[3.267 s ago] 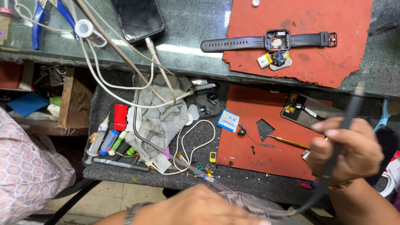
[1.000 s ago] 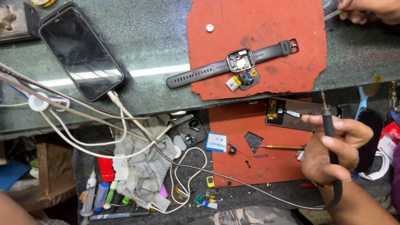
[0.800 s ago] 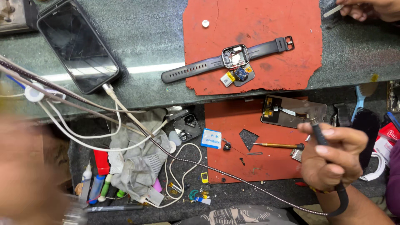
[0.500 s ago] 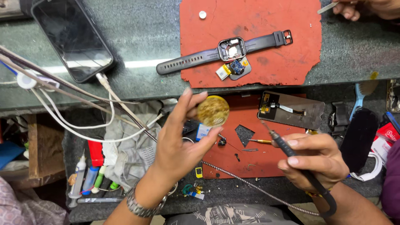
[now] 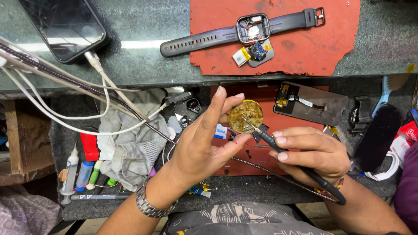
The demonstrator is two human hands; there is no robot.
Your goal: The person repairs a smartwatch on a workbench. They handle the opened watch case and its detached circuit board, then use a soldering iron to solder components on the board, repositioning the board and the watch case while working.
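While my left hand (image 5: 198, 148) pinches a round tin of yellowish flux (image 5: 245, 116) over the red mat (image 5: 261, 161) on the lower shelf, my right hand (image 5: 313, 152) grips the soldering iron (image 5: 283, 148), tip dipped into it.

The left hand (image 5: 204, 146) holds a small round tin of yellowish flux (image 5: 245, 116) between fingers and thumb. The right hand (image 5: 315, 152) grips a soldering iron (image 5: 278, 146), its tip touching the flux. Above lies an opened smartwatch (image 5: 244, 31) on a red mat (image 5: 322, 43).
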